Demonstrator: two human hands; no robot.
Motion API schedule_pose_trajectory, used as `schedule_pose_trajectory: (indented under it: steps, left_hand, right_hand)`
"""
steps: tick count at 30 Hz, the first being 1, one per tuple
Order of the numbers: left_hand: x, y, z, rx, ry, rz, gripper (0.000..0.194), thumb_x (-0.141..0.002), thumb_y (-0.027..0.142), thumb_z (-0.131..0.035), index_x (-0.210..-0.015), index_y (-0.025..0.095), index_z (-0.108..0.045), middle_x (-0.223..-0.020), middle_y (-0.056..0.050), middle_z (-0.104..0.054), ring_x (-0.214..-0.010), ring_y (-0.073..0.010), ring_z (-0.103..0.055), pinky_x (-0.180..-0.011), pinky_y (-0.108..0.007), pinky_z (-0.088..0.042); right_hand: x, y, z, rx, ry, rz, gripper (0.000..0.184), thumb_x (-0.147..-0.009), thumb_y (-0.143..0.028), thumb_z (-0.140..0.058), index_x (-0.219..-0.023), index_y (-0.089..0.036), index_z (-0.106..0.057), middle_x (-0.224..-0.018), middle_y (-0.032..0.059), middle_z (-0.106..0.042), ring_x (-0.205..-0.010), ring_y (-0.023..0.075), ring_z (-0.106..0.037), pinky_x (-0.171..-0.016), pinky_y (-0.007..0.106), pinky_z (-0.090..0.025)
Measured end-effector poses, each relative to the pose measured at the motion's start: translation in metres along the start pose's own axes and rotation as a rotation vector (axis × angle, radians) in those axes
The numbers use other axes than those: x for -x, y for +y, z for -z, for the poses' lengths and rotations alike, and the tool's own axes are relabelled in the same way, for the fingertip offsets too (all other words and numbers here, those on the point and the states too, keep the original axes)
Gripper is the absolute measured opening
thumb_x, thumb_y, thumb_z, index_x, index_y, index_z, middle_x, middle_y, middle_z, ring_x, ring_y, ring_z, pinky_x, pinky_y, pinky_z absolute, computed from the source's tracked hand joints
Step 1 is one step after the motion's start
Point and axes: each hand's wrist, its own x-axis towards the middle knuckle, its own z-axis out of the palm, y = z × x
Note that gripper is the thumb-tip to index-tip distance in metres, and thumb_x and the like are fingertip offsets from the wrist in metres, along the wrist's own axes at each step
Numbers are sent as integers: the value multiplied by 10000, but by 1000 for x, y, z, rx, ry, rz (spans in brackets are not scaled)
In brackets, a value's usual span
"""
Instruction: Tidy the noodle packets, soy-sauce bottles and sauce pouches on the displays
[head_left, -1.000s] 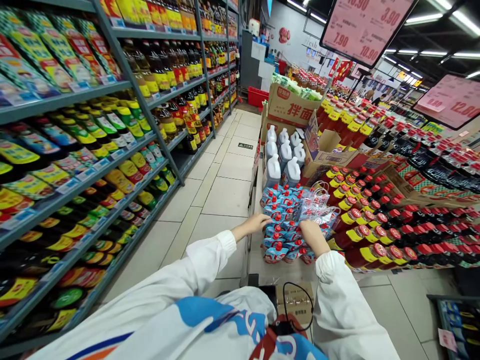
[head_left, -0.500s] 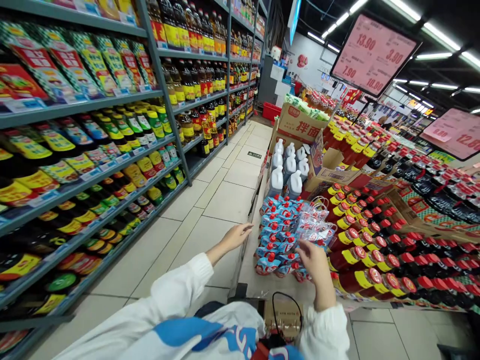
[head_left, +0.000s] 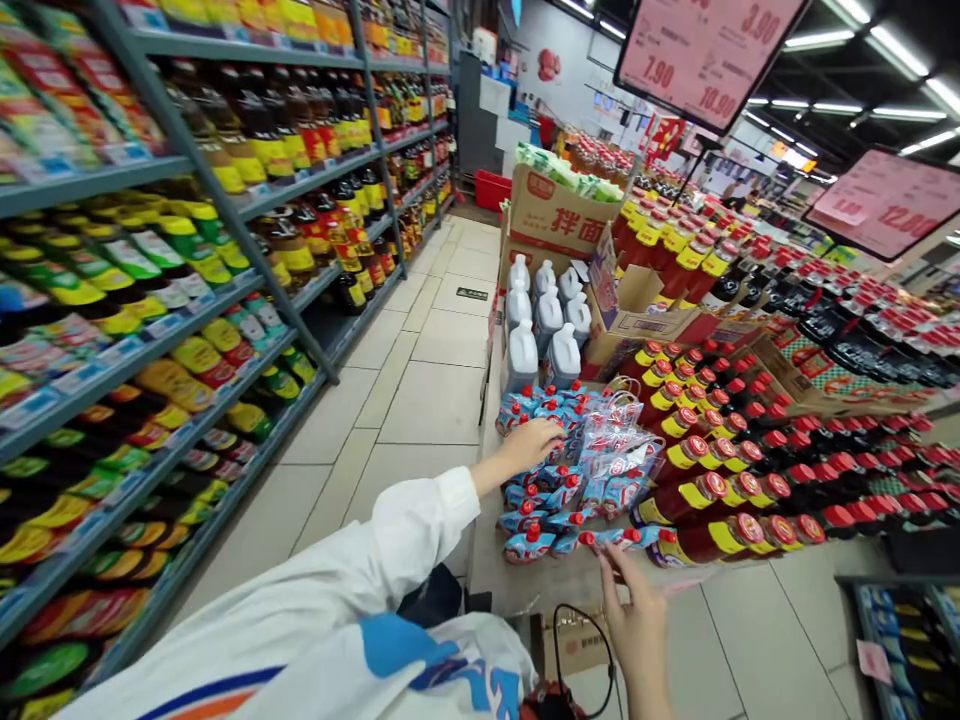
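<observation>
Small blue spouted pouches with red caps stand in rows on the front of a display table. My left hand lies over the middle rows, fingers reaching across the pouches; parts of its fingertips are hidden. At the front edge, my right hand has its thumb and fingers apart beside a front-row pouch, nearly or just touching it. Clear plastic packs with handles, holding similar pouches, sit between the loose pouches and red-capped sauce jars.
White jugs stand behind the pouches, with an open carton and a noodle box further back. Bottle shelves line the left, across a tiled aisle. Price signs hang above. A cardboard box is below the table.
My left hand has come from beside the table onto the pouches. My right hand has moved down to the front edge, where the front pouch row now stretches further right. The view has shifted.
</observation>
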Motion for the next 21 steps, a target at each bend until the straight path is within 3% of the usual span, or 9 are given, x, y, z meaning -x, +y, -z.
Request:
schedule_pose_trajectory:
  steps: [2,6,13,17,21]
  left_hand:
    - [-24,2,-5,-78,-166,-65,196,-944,235,-605,-1110,191,-699,-1122,-115,-732,-1079,-262,-677,-901,-360,-540]
    - [-44,-8,-18,-137,-292,-149,102,-886,190,-654,-908,134,-736,-882,-162,-735,-870,-307,-717,-752,-379,-545]
    - [-51,-17,-28,-129,-406,-405,152,-921,162,-593,-872,144,-736,-861,-159,-743,-873,-284,-725,-799,-370,-543]
    - [-57,-17,-29,-111,-443,-493,155,-912,160,-599,-834,147,-732,-851,-154,-743,-840,-267,-724,-794,-356,-551]
    - [-62,-22,-27,-90,-467,-546,123,-876,164,-643,-795,167,-735,-796,-110,-740,-795,-246,-714,-768,-322,-540]
  right_hand:
    - [10,-15,-12,1,59,-18,300,-1008,-349,-545,-1121,-166,-753,-1054,98,-779,-842,207,-770,-737,263,-624]
    - [25,-47,-38,31,123,-89,284,-1008,-320,-542,-1135,-184,-756,-1052,101,-778,-867,215,-771,-773,268,-630]
    - [48,-96,-78,112,232,-228,270,-1003,-289,-548,-1126,-180,-762,-1053,116,-776,-892,225,-769,-770,268,-630]
    - [55,-111,-84,142,308,-275,256,-1000,-290,-555,-1105,-189,-766,-1036,100,-781,-848,206,-771,-745,253,-630]
    - [52,-112,-73,218,329,-288,252,-1000,-295,-558,-1099,-186,-763,-1019,91,-784,-806,203,-769,-748,267,-627]
